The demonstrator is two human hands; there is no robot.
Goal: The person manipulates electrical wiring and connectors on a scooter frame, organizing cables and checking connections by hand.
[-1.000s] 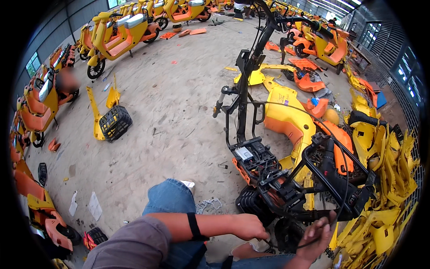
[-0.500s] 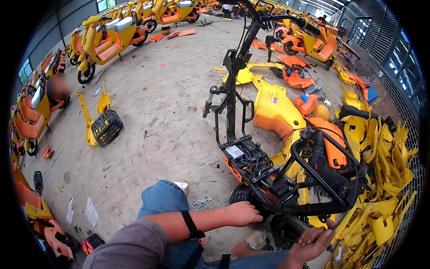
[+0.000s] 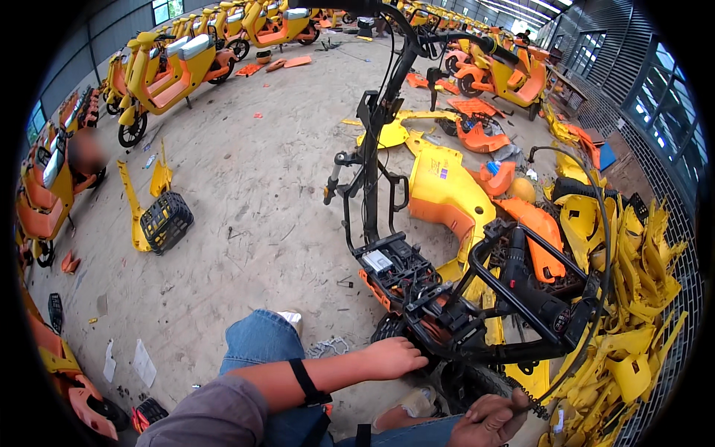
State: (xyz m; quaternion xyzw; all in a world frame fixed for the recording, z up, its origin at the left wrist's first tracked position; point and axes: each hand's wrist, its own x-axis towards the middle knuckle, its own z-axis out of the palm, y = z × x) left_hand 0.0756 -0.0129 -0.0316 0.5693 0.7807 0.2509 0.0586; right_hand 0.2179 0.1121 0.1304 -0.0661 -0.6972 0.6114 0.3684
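Observation:
My left hand (image 3: 395,358) is curled against the lower rear of a stripped scooter frame (image 3: 454,350), beside its black rear wheel (image 3: 465,380). Its fingertips are turned away, so whatever they grip is hidden. Low on the right, my right hand (image 3: 488,421) is closed around one end of a black cable (image 3: 608,253). A small coiled spring (image 3: 538,407) shows on the cable just beyond the fingers. From there the cable arches up past the rear of the frame. A black cordless drill (image 3: 515,261) rests within the rear tubes of the frame.
Yellow body panels (image 3: 633,335) are heaped along the right wall. Orange panels (image 3: 532,231) lie behind the frame. A black basket (image 3: 168,221) with yellow strips sits on the floor to the left. Yellow-orange scooters (image 3: 175,71) stand in rows, and a blurred person is at far left.
My right hand has shifted left and down with the cable end. The cable now bows higher and wider to the right. My left hand stays by the wheel; the view has shifted slightly.

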